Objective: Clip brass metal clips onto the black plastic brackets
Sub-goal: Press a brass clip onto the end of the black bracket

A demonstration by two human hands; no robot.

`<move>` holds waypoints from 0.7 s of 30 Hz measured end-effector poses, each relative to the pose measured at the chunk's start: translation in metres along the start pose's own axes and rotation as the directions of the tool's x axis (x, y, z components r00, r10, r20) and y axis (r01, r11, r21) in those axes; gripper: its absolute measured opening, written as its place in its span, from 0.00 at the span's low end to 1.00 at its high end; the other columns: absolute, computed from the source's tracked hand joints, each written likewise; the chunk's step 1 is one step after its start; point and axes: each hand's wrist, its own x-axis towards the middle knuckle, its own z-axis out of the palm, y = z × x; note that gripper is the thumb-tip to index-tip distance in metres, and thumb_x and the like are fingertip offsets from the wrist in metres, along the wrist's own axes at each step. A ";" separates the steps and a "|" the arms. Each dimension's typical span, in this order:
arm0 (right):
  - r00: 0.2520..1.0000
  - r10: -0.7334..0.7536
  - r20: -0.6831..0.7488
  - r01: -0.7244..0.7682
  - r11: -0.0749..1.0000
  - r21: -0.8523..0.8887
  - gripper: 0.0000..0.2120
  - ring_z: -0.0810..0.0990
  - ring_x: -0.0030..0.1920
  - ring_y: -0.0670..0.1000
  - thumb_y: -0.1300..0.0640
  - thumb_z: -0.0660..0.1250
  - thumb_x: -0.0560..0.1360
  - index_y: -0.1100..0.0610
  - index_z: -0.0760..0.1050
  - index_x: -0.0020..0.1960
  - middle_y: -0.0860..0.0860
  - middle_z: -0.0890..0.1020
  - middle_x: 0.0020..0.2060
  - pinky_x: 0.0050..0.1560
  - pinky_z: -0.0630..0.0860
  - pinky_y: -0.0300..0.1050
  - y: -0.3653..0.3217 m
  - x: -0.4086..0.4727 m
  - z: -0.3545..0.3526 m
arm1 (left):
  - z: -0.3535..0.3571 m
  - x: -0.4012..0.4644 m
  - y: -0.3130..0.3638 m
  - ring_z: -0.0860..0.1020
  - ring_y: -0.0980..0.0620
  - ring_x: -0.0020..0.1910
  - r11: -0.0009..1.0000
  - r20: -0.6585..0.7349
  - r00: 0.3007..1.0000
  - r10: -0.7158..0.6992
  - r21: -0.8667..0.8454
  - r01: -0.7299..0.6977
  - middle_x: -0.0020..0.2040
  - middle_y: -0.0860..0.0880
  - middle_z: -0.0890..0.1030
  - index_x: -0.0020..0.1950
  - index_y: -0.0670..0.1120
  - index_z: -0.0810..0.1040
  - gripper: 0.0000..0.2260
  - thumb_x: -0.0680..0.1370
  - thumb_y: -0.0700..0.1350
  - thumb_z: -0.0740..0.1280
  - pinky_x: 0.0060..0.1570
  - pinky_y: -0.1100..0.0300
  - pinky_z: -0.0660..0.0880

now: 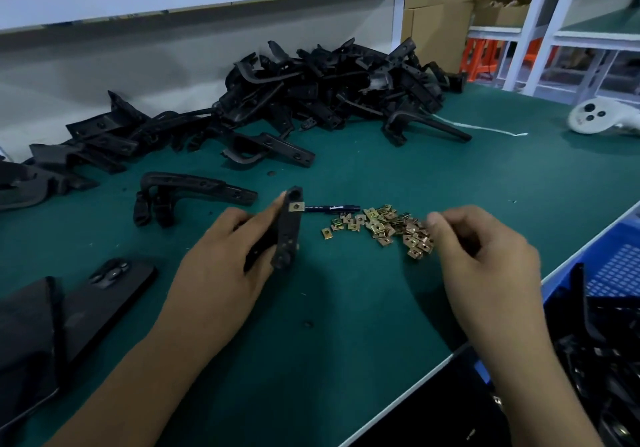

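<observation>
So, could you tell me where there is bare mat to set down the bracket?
Free: the mat between the left hand and right hand, and right of the clip pile toward the white controller. Crowded: the bracket heap behind and the left edge.

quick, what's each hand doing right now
Left hand: holds a bracket with one clip on it.
Right hand: fingers curled at the clip pile; cannot tell if it holds one.

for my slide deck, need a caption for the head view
Left hand holds a black bracket with one brass clip fitted; right hand reaches into the clip pile.
</observation>
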 end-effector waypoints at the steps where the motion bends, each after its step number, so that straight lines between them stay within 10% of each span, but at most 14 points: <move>1: 1.000 -0.017 -0.006 0.016 0.997 -0.075 0.05 0.77 0.39 0.45 0.48 0.71 0.78 0.47 0.81 0.44 0.45 0.80 0.35 0.38 0.68 0.31 0.003 0.002 -0.003 | -0.001 -0.001 -0.003 0.75 0.56 0.43 0.999 0.014 1.000 -0.018 0.034 0.017 0.49 0.59 0.72 0.79 0.63 0.66 0.29 0.80 0.49 0.71 0.41 0.52 0.78; 9: 0.949 -0.173 0.265 0.271 0.877 -0.397 0.08 0.75 0.47 0.50 0.45 0.69 0.78 0.39 0.81 0.57 0.45 0.71 0.45 0.36 0.69 0.45 -0.007 -0.006 0.010 | 0.002 0.000 0.010 0.73 0.56 0.49 0.990 0.095 0.990 -0.106 0.100 0.097 0.51 0.60 0.72 0.76 0.75 0.54 0.31 0.78 0.58 0.64 0.45 0.52 0.78; 21: 0.874 -0.248 0.418 0.376 0.890 -0.258 0.02 0.70 0.53 0.49 0.55 0.69 0.80 0.50 0.79 0.52 0.44 0.72 0.49 0.46 0.77 0.53 -0.014 -0.006 0.011 | 0.000 -0.001 0.012 0.72 0.57 0.53 0.988 0.139 0.984 -0.112 0.119 0.096 0.53 0.62 0.70 0.79 0.70 0.60 0.30 0.76 0.61 0.60 0.47 0.53 0.78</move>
